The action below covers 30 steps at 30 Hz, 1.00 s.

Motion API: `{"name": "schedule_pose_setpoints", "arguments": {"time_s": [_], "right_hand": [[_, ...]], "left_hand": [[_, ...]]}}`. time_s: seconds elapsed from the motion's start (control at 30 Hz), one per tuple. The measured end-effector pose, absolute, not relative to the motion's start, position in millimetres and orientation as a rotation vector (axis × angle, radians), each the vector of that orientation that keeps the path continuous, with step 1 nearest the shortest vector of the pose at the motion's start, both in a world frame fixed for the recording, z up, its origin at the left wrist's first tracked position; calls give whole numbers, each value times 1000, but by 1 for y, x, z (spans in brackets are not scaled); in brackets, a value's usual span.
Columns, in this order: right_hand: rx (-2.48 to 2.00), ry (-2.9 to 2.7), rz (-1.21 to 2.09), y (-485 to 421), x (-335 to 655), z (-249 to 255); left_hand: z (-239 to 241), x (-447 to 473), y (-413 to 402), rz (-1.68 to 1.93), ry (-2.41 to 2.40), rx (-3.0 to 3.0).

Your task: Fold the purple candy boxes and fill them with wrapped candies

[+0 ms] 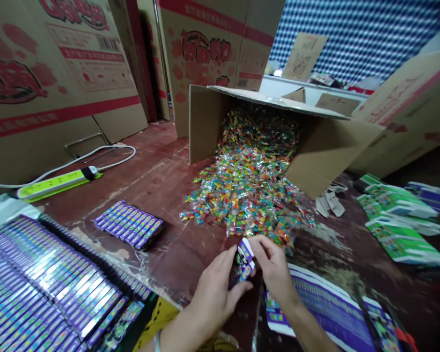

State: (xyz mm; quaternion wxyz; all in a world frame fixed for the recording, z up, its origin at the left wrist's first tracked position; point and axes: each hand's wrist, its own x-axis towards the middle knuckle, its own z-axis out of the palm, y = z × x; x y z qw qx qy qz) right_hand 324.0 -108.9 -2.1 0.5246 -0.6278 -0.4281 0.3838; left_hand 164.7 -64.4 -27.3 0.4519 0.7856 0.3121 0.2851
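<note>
Both hands meet low over the red floor [161, 186]: the left hand [214, 291] cups a small purple box [245, 260] from below, and the right hand [273, 264] pinches its top end with fingertips. Just beyond lies a heap of wrapped candies [247, 186] spilling from a tipped carton [315, 142], with rows of purple boxes [44, 288] at left.

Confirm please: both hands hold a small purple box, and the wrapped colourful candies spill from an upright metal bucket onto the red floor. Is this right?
One detail is wrong. The head view shows the wrapped colourful candies spilling from a brown cardboard box tipped on its side, not a metal bucket. The left hand and right hand do hold the small purple box.
</note>
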Motion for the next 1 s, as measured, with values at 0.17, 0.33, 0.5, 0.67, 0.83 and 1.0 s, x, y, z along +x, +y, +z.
{"name": "schedule_pose_setpoints", "arguments": {"time_s": [0.17,0.33,0.5,0.67,0.83,1.0], "right_hand": [[-1365,-1333,1034,-118,312,0],[-1369,-1474,1399,-112,313,21],[-1437,-1374,1425,-103,306,25],[-1437,-1200,1067,-100,283,2],[-1566,-1159,817,-101,264,-22],[-1501,-1000,744,-96,256,-39]], "left_hand": [[-2,140,-39,523,450,1183],[4,116,-34,302,354,1049],[-4,108,-35,380,534,1153],[-16,119,-45,718,741,1033],[-29,132,-56,950,934,912],[-40,129,-59,1119,951,1039]]}}
